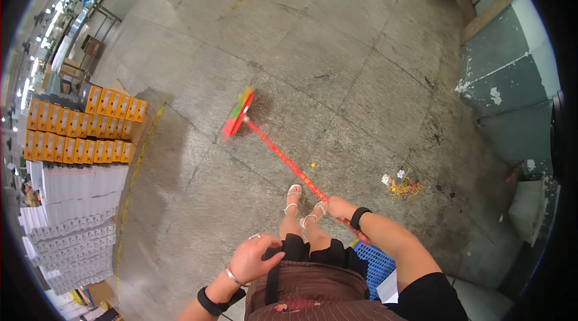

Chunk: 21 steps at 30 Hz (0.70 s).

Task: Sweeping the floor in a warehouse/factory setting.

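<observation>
The right hand (338, 206) is wrapped tight around the red broom (265, 143) stick, and its brush end sits far out on the grey floor (337, 38). The left hand (256, 258) rests on the dark skirt (313, 288), fingers loosely curled and holding nothing. A little pile of rubbish (402, 186) lies near the right side.

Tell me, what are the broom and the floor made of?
The broom looks like plastic: its head is bright red with green and yellow bristles, and the long handle is red and smooth, held in the right hand. The floor looks like concrete: grey, speckled, rough, with cracks and joint lines.
</observation>
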Available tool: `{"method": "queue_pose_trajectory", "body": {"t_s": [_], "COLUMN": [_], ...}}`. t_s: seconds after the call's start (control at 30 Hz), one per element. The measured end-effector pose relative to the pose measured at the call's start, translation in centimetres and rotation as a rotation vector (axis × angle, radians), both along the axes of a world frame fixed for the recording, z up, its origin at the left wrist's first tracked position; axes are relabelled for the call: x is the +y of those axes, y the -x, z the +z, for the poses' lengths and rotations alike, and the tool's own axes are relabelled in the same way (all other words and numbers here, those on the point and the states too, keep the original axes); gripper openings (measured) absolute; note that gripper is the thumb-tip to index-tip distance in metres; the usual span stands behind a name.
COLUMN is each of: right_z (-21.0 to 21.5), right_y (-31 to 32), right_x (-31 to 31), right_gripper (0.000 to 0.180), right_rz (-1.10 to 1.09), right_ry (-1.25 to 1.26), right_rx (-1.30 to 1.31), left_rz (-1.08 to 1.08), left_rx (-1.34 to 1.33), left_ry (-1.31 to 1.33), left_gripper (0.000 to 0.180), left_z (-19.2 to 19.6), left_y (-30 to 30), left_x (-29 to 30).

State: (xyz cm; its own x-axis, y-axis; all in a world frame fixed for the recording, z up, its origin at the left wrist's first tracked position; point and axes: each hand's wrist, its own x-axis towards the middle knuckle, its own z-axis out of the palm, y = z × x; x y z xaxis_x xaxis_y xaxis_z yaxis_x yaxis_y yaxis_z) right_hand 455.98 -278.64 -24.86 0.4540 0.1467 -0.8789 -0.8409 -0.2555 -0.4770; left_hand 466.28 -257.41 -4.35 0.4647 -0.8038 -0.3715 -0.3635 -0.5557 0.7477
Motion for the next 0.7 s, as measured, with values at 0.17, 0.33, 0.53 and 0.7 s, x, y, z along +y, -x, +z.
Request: {"method": "queue_pose_trajectory", "body": {"t_s": [0.17,0.33,0.53,0.7], "right_z": [-5.3,1.4,10.9,16.9], "right_y": [9.8,20.3,38.6,46.2], "right_x": [-3.8,-7.7,-8.6,-8.2], "right_gripper": [0.027,0.041,0.04,0.045], "right_rz": [0.509,0.303,0.153,0.051], "right_ry": [0.539,0.644,0.8,1.126], "right_rx": [-0.258,0.106,0.452,0.399], "left_rz": [-0.072,-0.155,-0.22,-0.286], "left_rx": [0.07,0.087,0.053,0.042], "left_ry": [-0.075,-0.092,-0.12,-0.213], "left_gripper": [0.018,0.018,0.019,0.022], "left_z": [-3.0,-4.2,-3.9,-6.2], "left_y": [1.4,0.7,-0.9,-2.6], "left_x": [2.3,1.1,-0.4,1.0]}}
